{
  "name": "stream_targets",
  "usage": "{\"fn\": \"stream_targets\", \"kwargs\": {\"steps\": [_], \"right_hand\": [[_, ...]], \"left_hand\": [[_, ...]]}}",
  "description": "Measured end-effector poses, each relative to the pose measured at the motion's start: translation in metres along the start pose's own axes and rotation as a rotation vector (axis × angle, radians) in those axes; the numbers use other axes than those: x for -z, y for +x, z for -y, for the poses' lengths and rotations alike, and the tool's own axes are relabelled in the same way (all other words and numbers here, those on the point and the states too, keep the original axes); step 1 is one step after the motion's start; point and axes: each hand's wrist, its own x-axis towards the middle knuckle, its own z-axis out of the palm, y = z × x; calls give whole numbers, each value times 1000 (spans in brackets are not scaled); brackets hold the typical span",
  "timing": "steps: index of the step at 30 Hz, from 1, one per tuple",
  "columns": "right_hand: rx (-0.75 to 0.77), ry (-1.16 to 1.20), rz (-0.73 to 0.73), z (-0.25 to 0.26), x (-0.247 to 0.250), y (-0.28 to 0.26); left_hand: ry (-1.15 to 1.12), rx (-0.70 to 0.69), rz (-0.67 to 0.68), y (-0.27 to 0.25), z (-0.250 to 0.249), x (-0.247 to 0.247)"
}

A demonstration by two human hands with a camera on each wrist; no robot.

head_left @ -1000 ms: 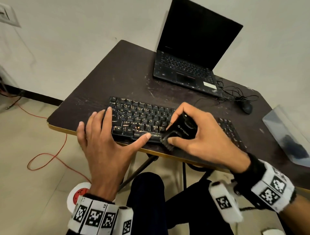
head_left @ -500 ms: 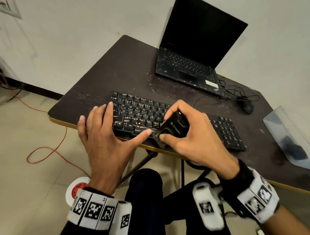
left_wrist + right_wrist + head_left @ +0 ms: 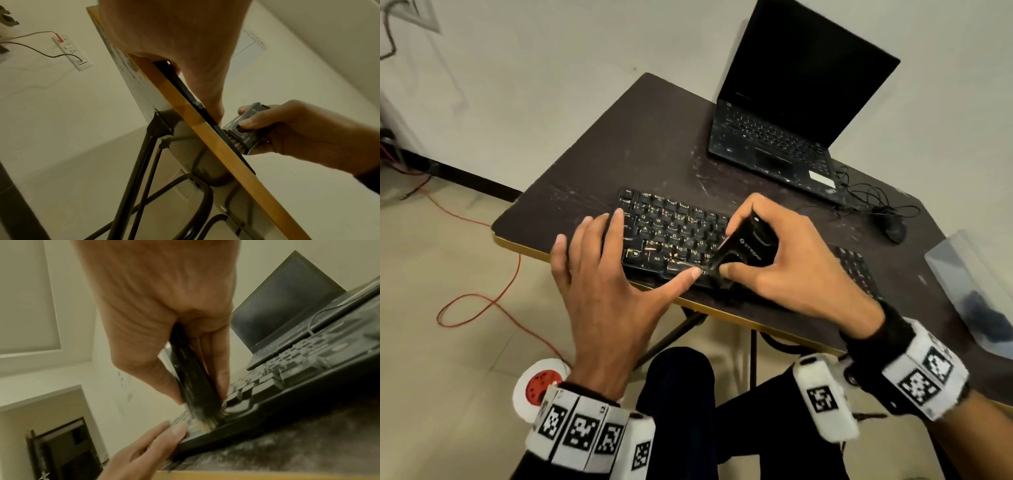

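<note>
**Brush [image 3: 743,251] at front edge of keyboard [image 3: 671,233]: handling and orientation**

Located at the keyboard's 6 o'clock edge, on the near side of the table [image 3: 626,150], bristles down by the space-bar row. Judged light: rigid in the black plastic body, soft and yielding at the bristles, smooth faces likely slippery. Best taken across the flat faces, above the bristles. So held by the right hand [image 3: 792,274], thumb and fingers clamped on the body. Long axis tilted, top toward 1 o'clock, bristles toward 7 o'clock. Left hand [image 3: 602,301] flat, fingers straight and spread, resting on the keyboard's 9 o'clock end, thumb tip just beside the bristles.
</note>
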Motion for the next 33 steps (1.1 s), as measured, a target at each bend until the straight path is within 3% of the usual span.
{"fn": "stream_targets", "kwargs": {"steps": [4,8,13,17,21,26,30,33], "right_hand": [[-131,4,-116,-15,11,12],[-2,1,-23,-8,6,2],[-112,31,-112,-19,14,13],[34,96,54,0,1,-1],[-63,-4,-103,-11,8,19],[87,-6,62,2,1,9],[-73,-4,-90,-13,13,23],[24,74,6,3,1,8]], "left_hand": [[25,-27,2,0,3,-1],[12,-58,2,0,6,0],[-9,-110,37,-4,14,1],[-69,-115,16,-5,14,3],[-92,-100,4,-5,13,1],[-103,-86,-27,-5,10,-1],[-89,-75,-46,-5,10,-3],[-120,-73,-59,-5,8,-3]]}}
